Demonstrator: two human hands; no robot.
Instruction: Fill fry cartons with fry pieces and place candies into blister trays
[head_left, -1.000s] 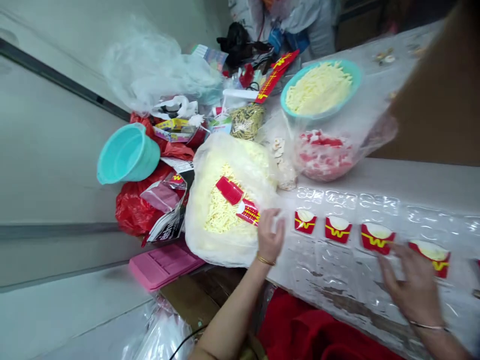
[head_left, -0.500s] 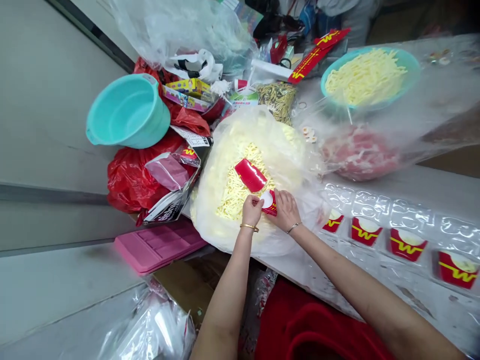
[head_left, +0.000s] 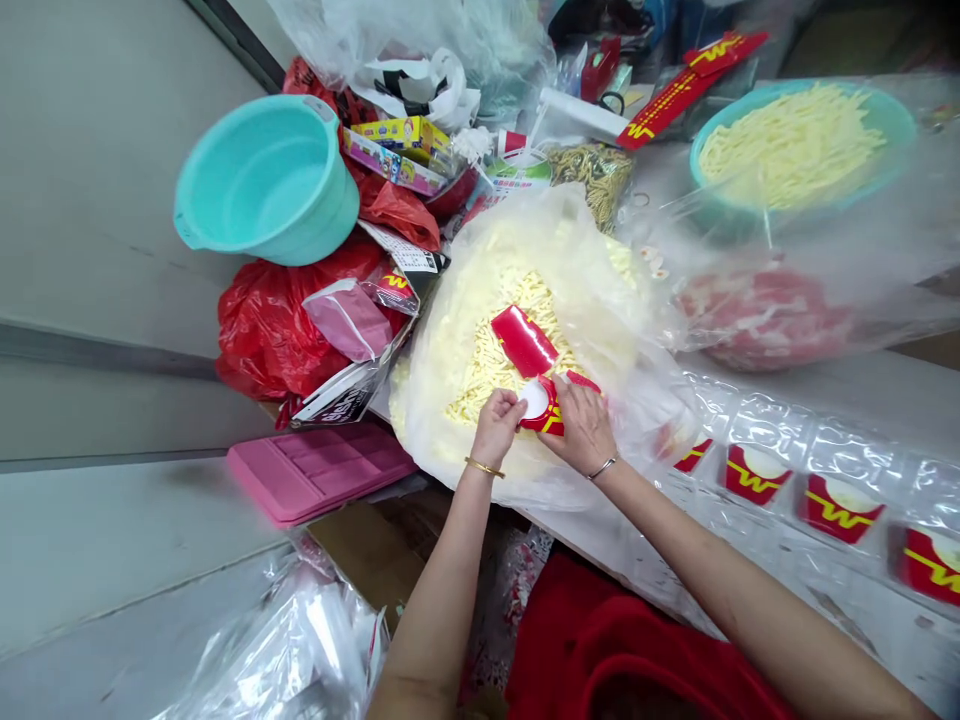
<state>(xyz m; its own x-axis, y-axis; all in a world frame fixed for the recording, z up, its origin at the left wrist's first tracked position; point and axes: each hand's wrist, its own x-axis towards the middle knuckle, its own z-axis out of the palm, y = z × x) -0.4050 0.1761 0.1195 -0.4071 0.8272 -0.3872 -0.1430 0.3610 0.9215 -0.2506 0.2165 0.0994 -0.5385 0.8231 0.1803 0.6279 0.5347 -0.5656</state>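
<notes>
Between my hands is a small red fries carton (head_left: 553,418) with yellow marks and a white inner face. My left hand (head_left: 496,428) pinches its white edge between thumb and fingers. On the other side, my right hand (head_left: 586,425) is closed over the red part, and its fingers hide some of it. Just past the right fingers shows another red piece (head_left: 583,380), partly covered. A glossy red carton (head_left: 523,340) lies on pale yellow imitation-looking fries (head_left: 480,375) in a large translucent plastic bag (head_left: 427,420), right beneath my hands.
Clear plastic trays (head_left: 765,425) with several red cartons line the right. Behind are a turquoise basin (head_left: 847,205) of pale strips and a bag of pink-white pieces (head_left: 780,310). Left are an empty turquoise basin (head_left: 262,190), red bags (head_left: 277,330) and a pink plastic lid (head_left: 315,470).
The camera view has shifted, so most things sit further right. In my hands the carton has turned, with more of its yellow marks showing. A red piece now shows beyond my right fingers.
</notes>
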